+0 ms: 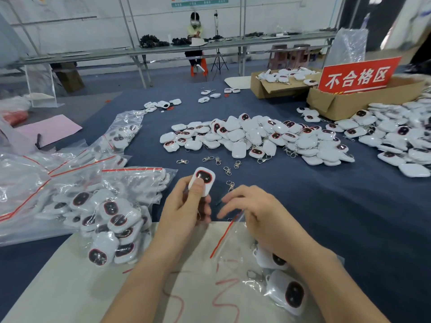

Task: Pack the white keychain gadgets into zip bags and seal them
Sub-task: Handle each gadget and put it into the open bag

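Now left hand [184,206] pinching gadget [202,180], upright

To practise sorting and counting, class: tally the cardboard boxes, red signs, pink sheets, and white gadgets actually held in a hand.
Cardboard boxes: 2
Red sign: 1
Pink sheet: 1
White gadget in left hand: 1
Total: 5
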